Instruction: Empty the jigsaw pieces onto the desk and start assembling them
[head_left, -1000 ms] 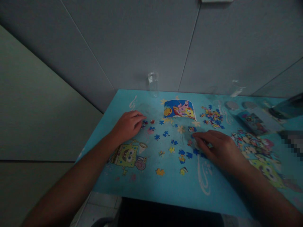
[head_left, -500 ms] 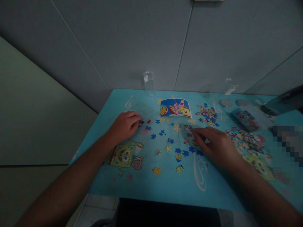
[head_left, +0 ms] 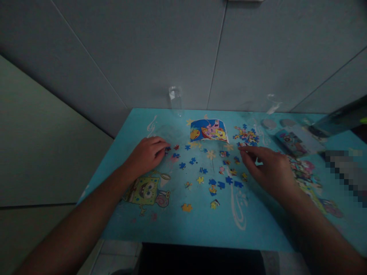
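Puzzle pieces [head_left: 221,185] lie loose on table [head_left: 172,231] between left hand [head_left: 147,154] and right hand [head_left: 268,168]; finger closure on either cannot be determined.

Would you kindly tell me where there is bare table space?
The table is bare along its near edge, before the orange puzzle piece and across to the right forearm, flat prints aside. Crowded: between left hand and right hand, with loose pieces; at back right, with grey discs and a box.

Puzzle pieces [head_left: 221,185] lie on the table [head_left: 172,229] between the left hand [head_left: 145,156] and right hand [head_left: 268,168]. Behind them lies a picture [head_left: 209,130], a pile [head_left: 250,136] to its right, a jar [head_left: 176,102] farther back left.
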